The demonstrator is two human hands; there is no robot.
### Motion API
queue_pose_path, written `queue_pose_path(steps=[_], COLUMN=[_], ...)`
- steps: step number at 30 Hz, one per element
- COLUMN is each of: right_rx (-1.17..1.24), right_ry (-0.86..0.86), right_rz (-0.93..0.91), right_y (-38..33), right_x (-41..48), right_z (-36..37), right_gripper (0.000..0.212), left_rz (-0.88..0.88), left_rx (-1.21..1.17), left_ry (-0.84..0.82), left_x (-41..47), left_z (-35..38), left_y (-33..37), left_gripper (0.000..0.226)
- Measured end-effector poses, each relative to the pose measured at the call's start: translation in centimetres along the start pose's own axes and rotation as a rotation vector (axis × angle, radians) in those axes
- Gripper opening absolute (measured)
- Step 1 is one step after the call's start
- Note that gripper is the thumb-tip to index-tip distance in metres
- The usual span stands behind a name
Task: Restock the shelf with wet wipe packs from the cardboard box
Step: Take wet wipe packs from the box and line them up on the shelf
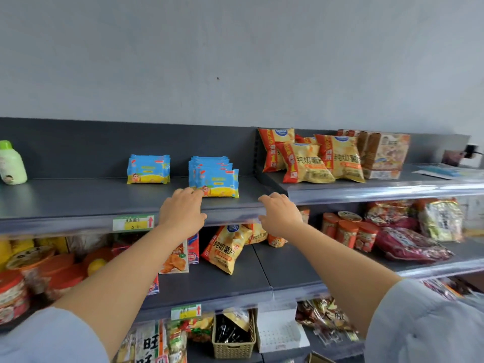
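The shelf (78, 203) carries a row of wipe packs (209, 166) and a smaller stack (148, 169) left of it, with room for more; the box is out of view. The left grip (183, 208), fingers loose, touches the front pack (220, 183); the right grip (280, 213) hovers empty, fingers relaxed.

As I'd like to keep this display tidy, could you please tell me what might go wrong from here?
1. The row of wet wipe packs stands on edge, and the fingers of the left hand are at the front pack's lower corner; a push could topple the row backwards.
2. The right hand hovers open by the shelf lip, near the leaning chip bags; a careless sweep might knock them off.
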State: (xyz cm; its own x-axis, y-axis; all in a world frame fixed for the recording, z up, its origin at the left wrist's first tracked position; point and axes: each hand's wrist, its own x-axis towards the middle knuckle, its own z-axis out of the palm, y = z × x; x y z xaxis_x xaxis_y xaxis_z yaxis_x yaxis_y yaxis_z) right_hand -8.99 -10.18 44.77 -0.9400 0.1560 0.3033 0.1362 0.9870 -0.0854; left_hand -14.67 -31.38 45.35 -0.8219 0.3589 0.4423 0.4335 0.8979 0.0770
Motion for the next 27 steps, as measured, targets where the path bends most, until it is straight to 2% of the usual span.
queue_pose_path(steps=[9, 18, 27], right_rx=[-0.028, -0.053, -0.03], right_ry=[-0.054, -0.229, -0.482], right_rz=[0.162, 0.252, 0.295], right_y=[4.4, 11.6, 21.2], right_x=[-10.2, -18.6, -24.2], right_z=[1.8, 6.1, 13.9], right_gripper=[0.041, 0.042, 0.041], left_rz=[0.102, 0.205, 0.285], left_rx=[-0.087, -0.142, -0.091], left_ry=[-0.131, -0.3, -0.515], left_x=[-6.2, -11.5, -15.8], left_z=[3.4, 9.3, 19.5], left_y=[5.5, 13.3, 23.0], left_gripper=[0.043, 0.039, 0.036])
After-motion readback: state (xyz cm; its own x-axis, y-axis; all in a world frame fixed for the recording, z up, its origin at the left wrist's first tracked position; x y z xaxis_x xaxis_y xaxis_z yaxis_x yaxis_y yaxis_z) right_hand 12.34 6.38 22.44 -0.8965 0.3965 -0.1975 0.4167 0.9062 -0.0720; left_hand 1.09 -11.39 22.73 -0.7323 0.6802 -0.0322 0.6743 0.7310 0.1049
